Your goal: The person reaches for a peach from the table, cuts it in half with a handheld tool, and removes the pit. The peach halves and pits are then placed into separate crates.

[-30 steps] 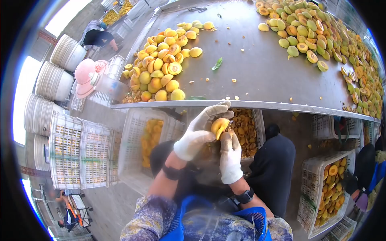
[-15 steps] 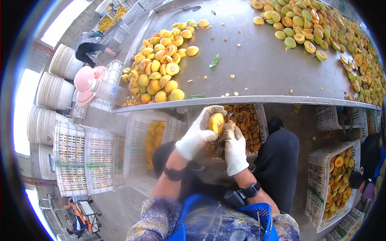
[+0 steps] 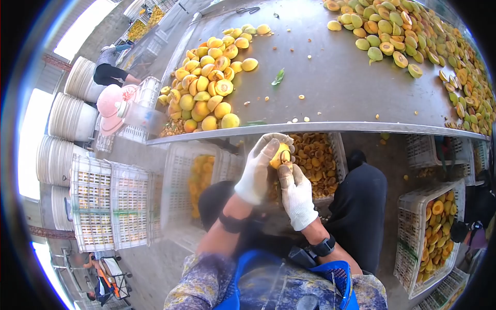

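Observation:
My left hand, in a white work glove stained brown at the fingers, is closed around a yellow peach half. The thumb lies on the near side of the fruit and the fingers curl over its top. My right hand, gloved the same way, pinches at the fruit's lower right side. A thin dark curved edge shows against the cut face, seemingly a small looped pitting tool, mostly hidden by the fingers. Below and behind my hands stands a crate of orange-brown scraps.
On the metal table, halved peaches lie at left and a larger pile of greenish peaches at right. Crates flank my knees. Stacked crates, white tubs and a pink hat are at left. A person bends beyond.
My right hand has come up closer against the peach half, whose cut side has turned more toward me. The bending person at the upper left has reached an arm out.

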The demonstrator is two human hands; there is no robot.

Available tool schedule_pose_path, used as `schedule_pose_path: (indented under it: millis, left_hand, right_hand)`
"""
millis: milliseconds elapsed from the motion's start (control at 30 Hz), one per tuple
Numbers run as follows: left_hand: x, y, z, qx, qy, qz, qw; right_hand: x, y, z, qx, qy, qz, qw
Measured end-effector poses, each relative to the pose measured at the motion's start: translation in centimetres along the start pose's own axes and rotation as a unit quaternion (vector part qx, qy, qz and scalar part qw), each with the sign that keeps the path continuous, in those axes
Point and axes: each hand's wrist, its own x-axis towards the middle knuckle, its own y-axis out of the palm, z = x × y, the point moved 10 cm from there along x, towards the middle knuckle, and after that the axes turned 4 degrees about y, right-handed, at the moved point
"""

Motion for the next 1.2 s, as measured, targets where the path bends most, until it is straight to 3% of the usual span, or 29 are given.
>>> schedule_pose_path:
  millis: [167, 267, 467, 567, 633, 667, 700, 800, 900, 1200]
  left_hand:
    - [-0.1, -0.6, 0.9, -0.007, -0.016, -0.059, 0.998]
    - [-0.3, -0.4, 0.8, 0.003, -0.010, -0.064, 0.998]
    - [-0.2, -0.2, 0.7, 0.013, 0.030, -0.065, 0.997]
    - [-0.2, 0.0, 0.8, 0.031, 0.049, -0.038, 0.998]
    - [-0.1, -0.2, 0.8, 0.036, 0.077, -0.026, 0.996]
    - [-0.2, -0.3, 0.7, 0.053, 0.058, -0.043, 0.996]
    - [-0.3, -0.2, 0.9, 0.031, 0.048, -0.026, 0.998]
    - [0.0, -1.1, 1.5, 0.035, 0.084, -0.024, 0.996]
    - [0.1, -1.3, 2.5, 0.044, 0.066, -0.015, 0.997]
    - [-0.1, -2.0, 2.9, 0.021, 0.086, -0.026, 0.996]
  right_hand:
    - [-0.2, 0.5, 0.0, 0.032, 0.025, 0.013, 0.999]
    - [-0.1, 0.5, -0.5, -0.014, 0.036, 0.010, 0.999]
    - [-0.2, 0.8, -1.3, 0.039, 0.064, 0.018, 0.997]
    - [0.0, 1.0, -2.8, 0.064, 0.053, 0.027, 0.996]
    - [0.2, 0.9, -2.7, -0.018, -0.026, 0.043, 0.999]
    - [0.6, 1.0, -4.8, 0.012, -0.005, 0.053, 0.998]
    - [-0.1, 1.7, -3.9, 0.235, 0.060, 0.053, 0.969]
    - [0.0, 1.4, -3.6, 0.161, 0.057, 0.038, 0.985]
    - [0.0, 1.3, -2.9, 0.110, 0.013, 0.045, 0.993]
    - [0.0, 1.6, -3.3, 0.105, 0.009, 0.033, 0.994]
